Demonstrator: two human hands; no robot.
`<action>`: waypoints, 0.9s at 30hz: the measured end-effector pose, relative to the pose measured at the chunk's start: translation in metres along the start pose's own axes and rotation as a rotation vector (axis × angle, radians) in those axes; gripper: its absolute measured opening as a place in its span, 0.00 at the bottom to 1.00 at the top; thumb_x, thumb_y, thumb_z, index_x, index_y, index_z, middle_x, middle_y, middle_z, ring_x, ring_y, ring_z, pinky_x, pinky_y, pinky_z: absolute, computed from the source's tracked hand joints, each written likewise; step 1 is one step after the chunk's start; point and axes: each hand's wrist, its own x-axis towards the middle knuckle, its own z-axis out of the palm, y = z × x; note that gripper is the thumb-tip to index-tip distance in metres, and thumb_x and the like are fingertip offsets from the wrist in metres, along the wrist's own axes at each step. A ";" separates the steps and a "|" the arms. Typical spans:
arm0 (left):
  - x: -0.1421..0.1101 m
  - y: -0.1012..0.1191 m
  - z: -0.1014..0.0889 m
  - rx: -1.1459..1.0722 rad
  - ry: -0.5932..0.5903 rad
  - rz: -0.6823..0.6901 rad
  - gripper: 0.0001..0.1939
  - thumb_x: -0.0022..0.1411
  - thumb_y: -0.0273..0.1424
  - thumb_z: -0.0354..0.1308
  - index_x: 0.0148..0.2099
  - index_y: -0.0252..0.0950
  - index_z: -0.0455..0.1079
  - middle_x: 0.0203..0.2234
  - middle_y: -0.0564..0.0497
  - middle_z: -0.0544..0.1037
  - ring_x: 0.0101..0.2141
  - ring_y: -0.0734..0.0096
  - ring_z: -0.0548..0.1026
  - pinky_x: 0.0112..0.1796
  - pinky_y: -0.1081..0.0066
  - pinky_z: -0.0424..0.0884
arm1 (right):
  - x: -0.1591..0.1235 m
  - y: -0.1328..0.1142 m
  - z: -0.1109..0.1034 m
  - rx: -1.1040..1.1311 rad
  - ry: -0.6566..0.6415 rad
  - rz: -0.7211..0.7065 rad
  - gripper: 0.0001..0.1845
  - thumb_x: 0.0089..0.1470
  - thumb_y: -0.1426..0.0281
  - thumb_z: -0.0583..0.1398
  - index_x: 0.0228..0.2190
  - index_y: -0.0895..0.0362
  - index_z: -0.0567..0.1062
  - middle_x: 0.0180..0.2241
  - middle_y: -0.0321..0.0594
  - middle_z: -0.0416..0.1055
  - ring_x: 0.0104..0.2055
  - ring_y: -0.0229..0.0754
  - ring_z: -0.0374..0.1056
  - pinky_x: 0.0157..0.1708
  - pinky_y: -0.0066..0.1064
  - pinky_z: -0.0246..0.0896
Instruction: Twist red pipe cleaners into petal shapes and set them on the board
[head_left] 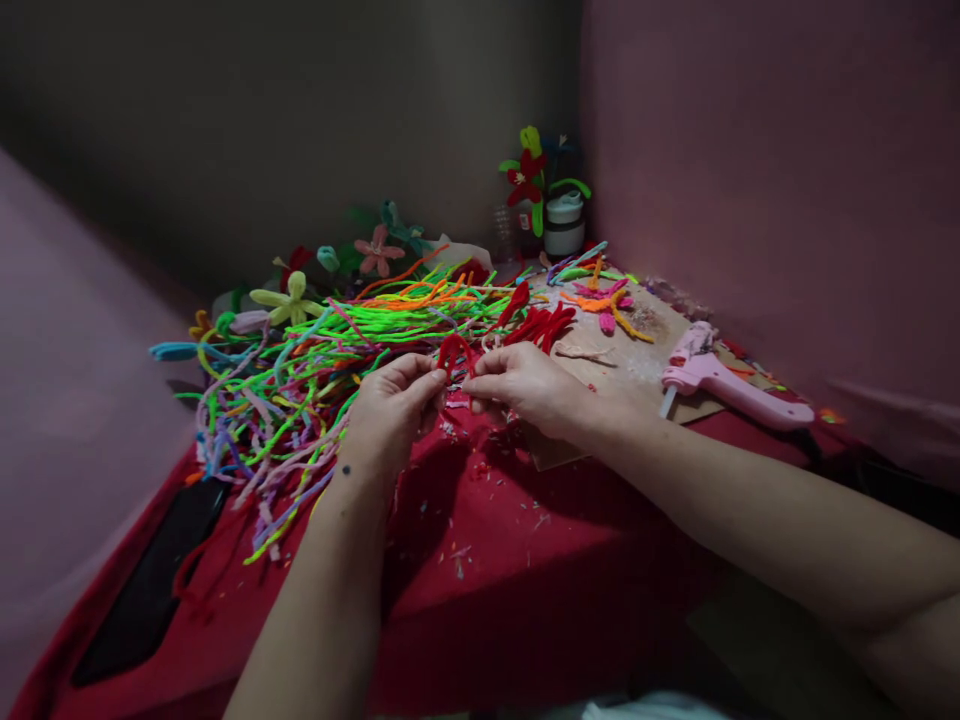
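Observation:
A red pipe cleaner [454, 343] is bent into an arch between my two hands, just above the red cloth. My left hand [401, 398] pinches its left leg between thumb and forefinger. On the other side, my right hand [525, 385] pinches the right leg the same way. Right behind my right hand lies a bunch of red pipe cleaner pieces [541, 328]. A large heap of green, orange, pink and purple pipe cleaners [375, 325] spreads behind and to the left of my left hand.
A pink glue gun [731, 385] rests on a cardboard sheet [652, 325] at the right, near an orange and pink pipe cleaner flower [606, 303]. A black phone-like slab [154, 580] lies front left. Finished flowers and a lidded cup [564, 225] stand at the back. Scraps litter the red cloth [495, 540].

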 end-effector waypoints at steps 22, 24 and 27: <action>-0.007 0.000 0.015 0.089 -0.066 0.095 0.06 0.52 0.28 0.55 0.35 0.35 0.65 0.12 0.60 0.67 0.09 0.80 0.61 0.11 0.80 0.54 | 0.006 0.013 0.001 -0.152 0.268 -0.351 0.04 0.45 0.72 0.58 0.22 0.60 0.72 0.21 0.34 0.67 0.25 0.33 0.60 0.27 0.27 0.56; -0.007 -0.001 0.015 0.082 -0.064 0.090 0.06 0.52 0.29 0.56 0.35 0.35 0.65 0.13 0.59 0.69 0.09 0.79 0.63 0.11 0.80 0.55 | 0.005 0.012 0.001 -0.171 0.224 -0.293 0.05 0.43 0.72 0.59 0.21 0.60 0.73 0.20 0.34 0.67 0.23 0.32 0.60 0.26 0.27 0.55; -0.007 -0.001 0.014 0.077 -0.041 0.098 0.07 0.51 0.30 0.57 0.34 0.35 0.65 0.14 0.58 0.71 0.10 0.78 0.66 0.11 0.79 0.57 | 0.004 0.009 0.001 -0.131 0.155 -0.237 0.10 0.46 0.67 0.59 0.20 0.61 0.73 0.19 0.36 0.68 0.22 0.33 0.60 0.25 0.27 0.55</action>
